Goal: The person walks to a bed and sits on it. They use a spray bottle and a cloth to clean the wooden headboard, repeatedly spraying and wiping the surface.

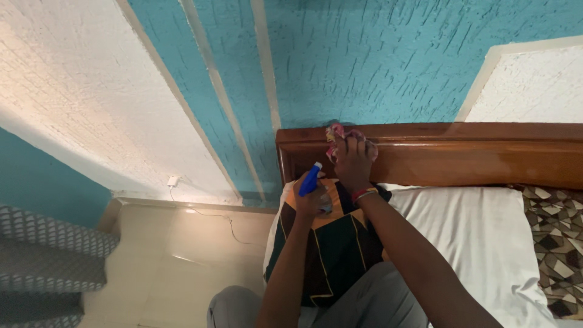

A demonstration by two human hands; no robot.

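Wooden headboard (pixel 461 155), glossy and reddish-brown, is running across the upper right of the view against a teal textured wall (pixel 376 54), and it is the surface being worked on. The right hand (pixel 353 159) is closing around a crumpled pink-and-white cloth (pixel 335 137) and is pressing it against the top edge of the headboard near its left corner; the fingers are bunching the cloth so that only a small tuft is showing above the knuckles. A red band is sitting on that wrist. The left hand (pixel 311 197) is gripping a spray bottle (pixel 312 180) with a blue head, held just below and slightly left of the right hand, well short of the wood. The bottle's long axis is tilting up and to the right, its nozzle pointing toward the headboard corner and the cloth. The right hand is therefore the one in contact with the headboard, while the left is hanging back over a dark pillow (pixel 331 243) with orange and green panels. A white pillow (pixel 473 237) is lying to the right of it, and a patterned brown bedspread (pixel 559 243) is showing at the far right. Below left, a pale tiled floor (pixel 182 255) and a thin cable from a wall socket (pixel 173 180) are visible. The person's grey-trousered knees are appearing at the bottom edge.
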